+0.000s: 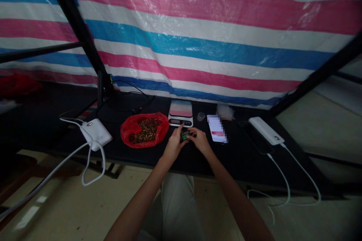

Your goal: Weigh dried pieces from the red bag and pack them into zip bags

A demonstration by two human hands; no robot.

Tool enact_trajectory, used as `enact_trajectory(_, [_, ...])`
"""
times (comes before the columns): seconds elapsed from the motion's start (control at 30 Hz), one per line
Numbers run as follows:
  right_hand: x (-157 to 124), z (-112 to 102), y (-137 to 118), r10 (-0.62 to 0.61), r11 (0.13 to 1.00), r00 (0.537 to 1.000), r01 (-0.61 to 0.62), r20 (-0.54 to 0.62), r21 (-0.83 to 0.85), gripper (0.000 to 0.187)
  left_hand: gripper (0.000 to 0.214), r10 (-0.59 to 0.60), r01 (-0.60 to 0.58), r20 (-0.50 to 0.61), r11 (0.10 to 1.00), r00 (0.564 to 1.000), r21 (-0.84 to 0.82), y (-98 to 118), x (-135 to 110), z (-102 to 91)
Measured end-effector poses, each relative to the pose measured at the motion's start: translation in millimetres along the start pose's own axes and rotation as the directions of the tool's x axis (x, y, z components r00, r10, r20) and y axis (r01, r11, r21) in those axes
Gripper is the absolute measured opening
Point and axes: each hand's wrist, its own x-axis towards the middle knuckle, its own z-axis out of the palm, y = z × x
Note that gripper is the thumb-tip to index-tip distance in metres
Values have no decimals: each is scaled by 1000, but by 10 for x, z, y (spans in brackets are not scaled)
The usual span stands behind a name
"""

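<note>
Both hands meet over the black table (pixel 243 158), just in front of a small kitchen scale (pixel 180 113). A small green packet (pixel 184 135) is pinched between my left hand (pixel 174 144) and my right hand (pixel 200 139); the fingers of both are curled on it. To the left of my left hand lies an open red plastic bag (pixel 127 130) with brown nuts or seeds (pixel 147 128) inside it.
A white power bank (pixel 95 132) with a white cable lies at the left, another white power bank (pixel 266 130) with a cable at the right beside a dark phone. A small clear cup (pixel 201 116), a clear bag and a blurred card (pixel 217 128) sit behind my right hand. A striped tarp hangs behind.
</note>
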Motion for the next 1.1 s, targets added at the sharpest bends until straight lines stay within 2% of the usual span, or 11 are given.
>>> enact_trajectory(0.13, [-7, -99, 4, 90, 986, 984, -110, 157, 125, 29, 48, 88, -90, 92, 996, 992, 17, 108, -25, -41])
enact_trajectory(0.23, [97, -329, -61, 26, 990, 982, -51, 185, 128, 22, 59, 96, -94, 69, 995, 993, -23, 168, -9, -57])
enact_trajectory(0.33, [402, -705, -192, -118, 986, 989, 106, -88, -127, 18, 61, 85, -85, 0, 996, 996, -3, 172, 35, -56])
enact_trajectory(0.4, [688, -953, -257, -281, 916, 924, 177, -261, -359, 14, 53, 88, -87, -27, 996, 996, 36, 149, 64, -43])
enact_trajectory(0.43, [836, -1049, -266, -333, 878, 899, 187, -283, -440, 14, 50, 94, -93, -29, 994, 995, 53, 135, 75, -33])
enact_trajectory(0.47, [977, -1118, -255, -360, 843, 892, 187, -272, -504, 14, 47, 103, -101, -24, 992, 994, 69, 121, 80, -21])
enact_trajectory(0.53, [1211, -1164, -172, -351, 734, 923, 166, -159, -659, 18, 43, 125, -123, -12, 987, 992, 106, 96, 81, 1])
enact_trajectory(0.63, [1400, -1076, 35, -297, 650, 954, 173, -39, -740, 19, 38, 157, -153, -5, 971, 988, 181, 67, 67, 22])
enact_trajectory(0.77, [1437, -971, 249, -274, 629, 961, 197, 23, -752, 20, 36, 182, -171, -17, 949, 983, 264, 37, 63, 28])
enact_trajectory(0.97, [1456, -1092, 325, -238, 660, 957, 284, 165, -696, 37, 33, 175, -174, 26, 936, 984, 307, 46, 80, 16])
enact_trajectory(1.1, [1504, -1126, 331, -223, 685, 958, 286, 181, -670, 32, 33, 164, -170, 43, 940, 985, 296, 73, 74, -11])
